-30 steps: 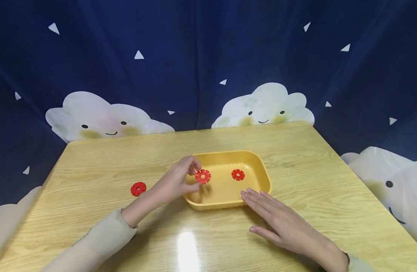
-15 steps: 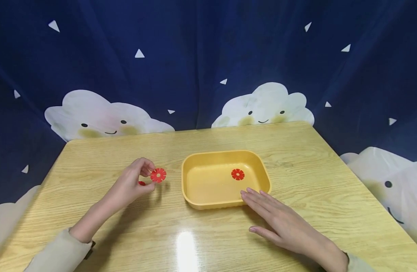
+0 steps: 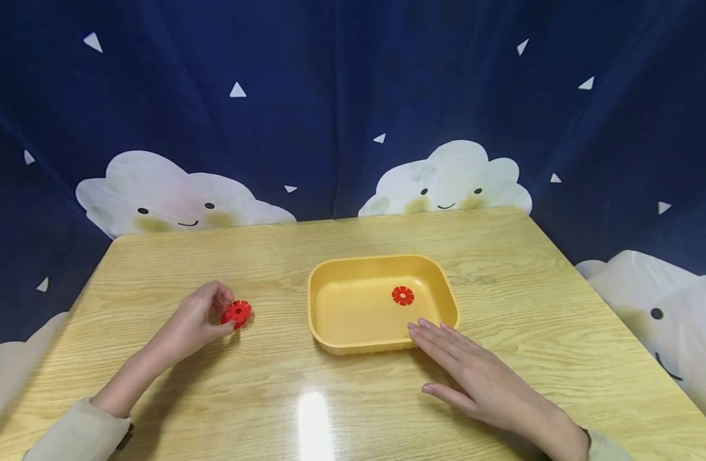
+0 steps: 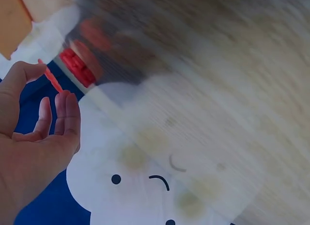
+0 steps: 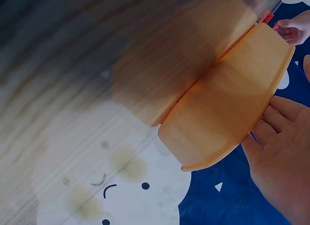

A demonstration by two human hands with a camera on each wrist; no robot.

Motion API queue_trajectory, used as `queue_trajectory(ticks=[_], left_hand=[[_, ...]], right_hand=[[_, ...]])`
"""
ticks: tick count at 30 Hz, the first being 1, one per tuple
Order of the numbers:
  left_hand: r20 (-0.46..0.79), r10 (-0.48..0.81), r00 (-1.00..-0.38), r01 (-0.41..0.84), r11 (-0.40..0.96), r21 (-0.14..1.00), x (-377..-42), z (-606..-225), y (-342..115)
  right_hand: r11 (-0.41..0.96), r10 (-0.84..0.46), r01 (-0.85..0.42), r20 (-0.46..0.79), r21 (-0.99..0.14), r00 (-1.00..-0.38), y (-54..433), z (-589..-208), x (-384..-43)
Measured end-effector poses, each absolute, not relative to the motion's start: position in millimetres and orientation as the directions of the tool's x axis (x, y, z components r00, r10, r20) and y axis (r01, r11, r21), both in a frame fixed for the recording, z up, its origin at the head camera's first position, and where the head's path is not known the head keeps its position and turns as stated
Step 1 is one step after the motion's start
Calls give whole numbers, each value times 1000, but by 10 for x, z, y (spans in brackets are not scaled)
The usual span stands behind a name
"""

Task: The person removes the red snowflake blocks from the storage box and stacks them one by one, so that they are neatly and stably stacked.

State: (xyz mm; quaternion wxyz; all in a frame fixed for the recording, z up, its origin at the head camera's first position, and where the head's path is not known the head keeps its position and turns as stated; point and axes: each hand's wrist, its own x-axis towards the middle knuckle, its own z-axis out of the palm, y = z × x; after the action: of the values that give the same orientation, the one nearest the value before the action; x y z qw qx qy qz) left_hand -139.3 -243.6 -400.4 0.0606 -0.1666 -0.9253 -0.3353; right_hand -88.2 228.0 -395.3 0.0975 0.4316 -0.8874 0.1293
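Observation:
My left hand (image 3: 191, 323) pinches a red notched snowflake disc (image 4: 52, 80) by its edges, between thumb and fingertips. Close to this disc is a short stack of red discs (image 4: 77, 69) on the table. In the head view the held disc (image 3: 239, 311) overlaps the stack and mostly hides it; the left wrist view shows a small gap between them. One red disc (image 3: 402, 296) lies flat inside the yellow tray (image 3: 358, 349), right of its middle. My right hand (image 3: 482, 384) has its fingers straight, with the fingertips at the tray's near right rim.
The light wooden table (image 3: 260, 410) reaches back to a dark blue curtain (image 3: 329, 96) printed with clouds and white triangles. The tray stands near the table's middle, right of the stack. A bright light reflection lies on the wood in front.
My left hand has carried the pinched disc leftward out of the tray, across the table to the stack. The right hand and the tray have stayed in place.

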Motion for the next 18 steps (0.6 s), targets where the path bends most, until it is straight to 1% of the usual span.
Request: queue_trajectory(ticks=[4,10,18], left_hand=[[217,276,-936,351,734,581,-1376,-4030,-2482],[191,277,-942,336,731,594,-1358,-4046,-2512],[171,281,-944,326,728,603,-1382,-4087,-2534]], right_hand=[[597,-739,-789,283,-146,-611,2277,-3957,-886],[618,-736,-771,232,-154,-636,2288,-3955,-882],[607,-740,-780,246,-153,-625,2283,-3954,-879]])
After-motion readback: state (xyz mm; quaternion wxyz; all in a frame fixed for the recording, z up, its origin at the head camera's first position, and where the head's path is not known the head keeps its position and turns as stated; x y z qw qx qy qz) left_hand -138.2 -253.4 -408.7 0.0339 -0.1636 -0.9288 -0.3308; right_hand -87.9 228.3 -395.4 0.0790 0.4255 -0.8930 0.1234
